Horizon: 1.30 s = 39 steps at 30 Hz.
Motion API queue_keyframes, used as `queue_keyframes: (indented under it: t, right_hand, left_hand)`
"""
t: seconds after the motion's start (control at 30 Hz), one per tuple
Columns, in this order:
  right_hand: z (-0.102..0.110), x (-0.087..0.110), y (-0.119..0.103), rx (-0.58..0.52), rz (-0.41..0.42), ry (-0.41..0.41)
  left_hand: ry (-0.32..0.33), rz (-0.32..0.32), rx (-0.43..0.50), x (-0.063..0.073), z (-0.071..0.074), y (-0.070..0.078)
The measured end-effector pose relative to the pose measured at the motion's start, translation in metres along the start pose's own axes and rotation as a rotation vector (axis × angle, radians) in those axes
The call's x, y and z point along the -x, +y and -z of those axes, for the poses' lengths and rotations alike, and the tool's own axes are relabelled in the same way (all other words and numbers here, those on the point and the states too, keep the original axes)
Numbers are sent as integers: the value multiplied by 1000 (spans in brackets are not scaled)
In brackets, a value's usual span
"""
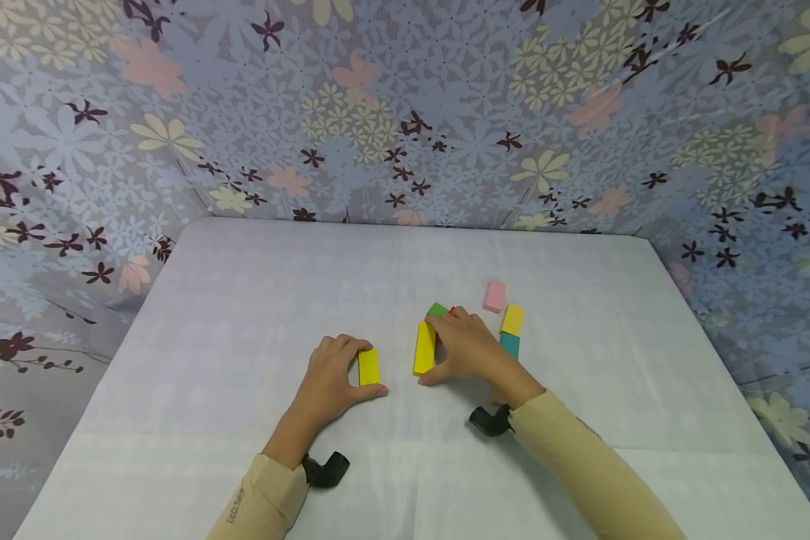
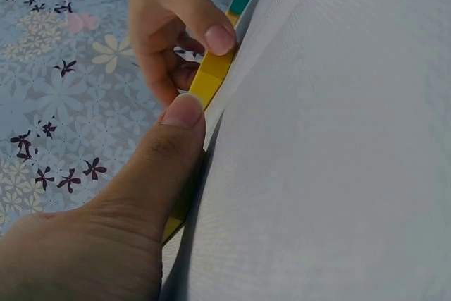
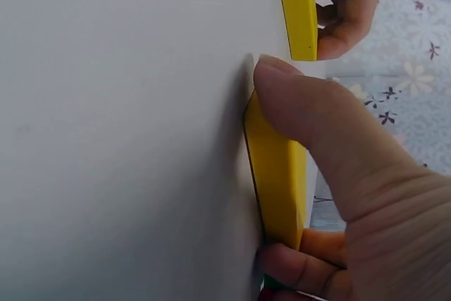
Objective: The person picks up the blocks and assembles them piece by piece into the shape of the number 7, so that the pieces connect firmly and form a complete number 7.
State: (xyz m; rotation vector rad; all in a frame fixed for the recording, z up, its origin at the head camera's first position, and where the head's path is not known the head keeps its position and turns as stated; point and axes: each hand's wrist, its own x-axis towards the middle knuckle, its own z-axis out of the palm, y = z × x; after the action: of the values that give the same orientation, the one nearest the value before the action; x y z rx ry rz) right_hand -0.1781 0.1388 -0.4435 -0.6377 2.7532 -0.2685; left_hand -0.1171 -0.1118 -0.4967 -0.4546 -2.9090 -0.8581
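On the white-covered table, my left hand [image 1: 331,379] pinches a short yellow block [image 1: 368,367] lengthwise, with the thumb at its near end and a finger at its far end. To its right, my right hand [image 1: 469,346] spans a longer yellow block [image 1: 424,349] the same way; the right wrist view shows thumb and fingers at opposite ends of this yellow block [image 3: 275,177]. A gap separates the two blocks. Just beyond the right fingertips lie a green block [image 1: 437,309] and a red piece [image 1: 452,310], both partly hidden by that hand.
Right of the right hand are a pink block [image 1: 494,295], a paler yellow block [image 1: 512,319] and a teal block [image 1: 509,345], the last two end to end. A flowered cloth [image 1: 405,112] hangs behind the table [image 1: 277,277]. Each wrist wears a black camera [image 1: 327,470].
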Motion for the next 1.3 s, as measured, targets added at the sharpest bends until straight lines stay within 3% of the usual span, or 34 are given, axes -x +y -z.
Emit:
queue_keyframes:
  t: [0.47,0.9,1.3]
  right_hand:
    - [27,-4,29,-105,12,164]
    - [48,-25,70,-169,-184,192]
    - [58,-15,114,-217,-297,175]
  left_hand:
    - [4,-1,17,1,1,1]
    - [26,-17,31,3,0,1]
    - [35,-27,33,2,-1,1]
